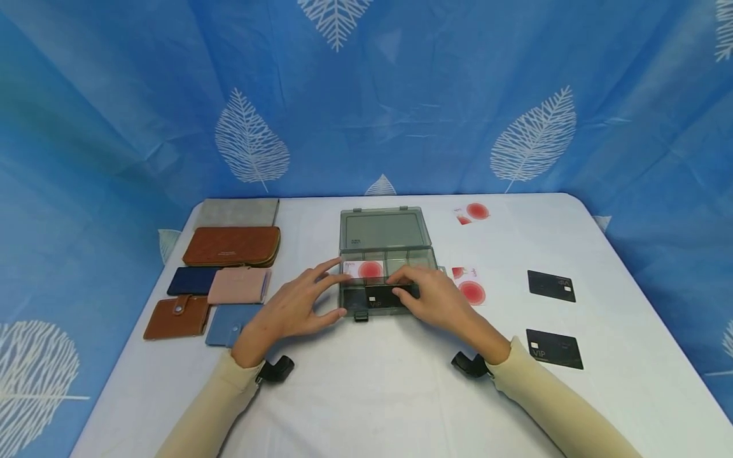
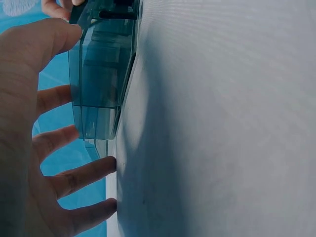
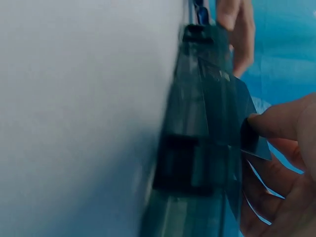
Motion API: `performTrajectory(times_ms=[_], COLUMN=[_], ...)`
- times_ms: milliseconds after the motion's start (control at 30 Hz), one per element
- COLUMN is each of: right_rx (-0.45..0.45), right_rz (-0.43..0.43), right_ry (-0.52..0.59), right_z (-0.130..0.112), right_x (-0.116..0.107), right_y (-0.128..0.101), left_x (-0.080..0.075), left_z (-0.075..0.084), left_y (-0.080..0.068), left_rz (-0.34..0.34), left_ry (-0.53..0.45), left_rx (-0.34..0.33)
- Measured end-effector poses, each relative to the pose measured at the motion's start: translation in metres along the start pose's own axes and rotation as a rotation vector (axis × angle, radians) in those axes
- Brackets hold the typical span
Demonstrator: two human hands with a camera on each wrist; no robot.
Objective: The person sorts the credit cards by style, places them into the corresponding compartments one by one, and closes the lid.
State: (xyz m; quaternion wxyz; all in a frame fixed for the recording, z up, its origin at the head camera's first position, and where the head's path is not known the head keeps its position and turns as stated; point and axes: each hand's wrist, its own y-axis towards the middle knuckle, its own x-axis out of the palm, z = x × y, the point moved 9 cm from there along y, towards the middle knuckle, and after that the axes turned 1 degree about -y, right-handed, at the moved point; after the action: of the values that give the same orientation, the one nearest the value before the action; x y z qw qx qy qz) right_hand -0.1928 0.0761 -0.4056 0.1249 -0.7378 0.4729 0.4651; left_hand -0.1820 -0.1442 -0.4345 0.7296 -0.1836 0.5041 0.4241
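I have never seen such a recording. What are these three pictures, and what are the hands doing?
A person works with bare hands and wears three cameras: one on the head, one on each wrist. The head view shows a white table with an open clear box, wallets at the left and loose cards at the right. The right hand pinches a black card over the box. The left hand touches the box's side with straight fingers. The wrist views show this from close beside the box.

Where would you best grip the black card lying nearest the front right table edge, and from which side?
Judging by its pose, take the black card by its two long edges, coming straight down from above. It lies flat on the white table with nothing touching it, so a thumb-and-finger pinch across the narrow width probably works; sliding it toward the near edge may help lift it.
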Motion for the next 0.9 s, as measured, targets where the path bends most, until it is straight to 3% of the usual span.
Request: performTrajectory(times_ms=[367, 600, 900], right_rx=[-0.073, -0.126, -0.139], right_rz=[0.052, -0.005, -0.055], right_ry=[-0.103, -0.194, -0.188], right_z=[-0.01, -0.018, -0.019], right_x=[0.011, 0.02, 0.024], right_y=[-0.004, -0.007, -0.007], left_x=[0.0, 0.003, 0.003], left_z=[0.0, -0.002, -0.002], left_y=[0.0, -0.002, 0.0], left_rz=[0.011, -0.002, 0.003], left_ry=[0.014, 0.006, 0.015], left_rx=[0.008, -0.014, -0.011])
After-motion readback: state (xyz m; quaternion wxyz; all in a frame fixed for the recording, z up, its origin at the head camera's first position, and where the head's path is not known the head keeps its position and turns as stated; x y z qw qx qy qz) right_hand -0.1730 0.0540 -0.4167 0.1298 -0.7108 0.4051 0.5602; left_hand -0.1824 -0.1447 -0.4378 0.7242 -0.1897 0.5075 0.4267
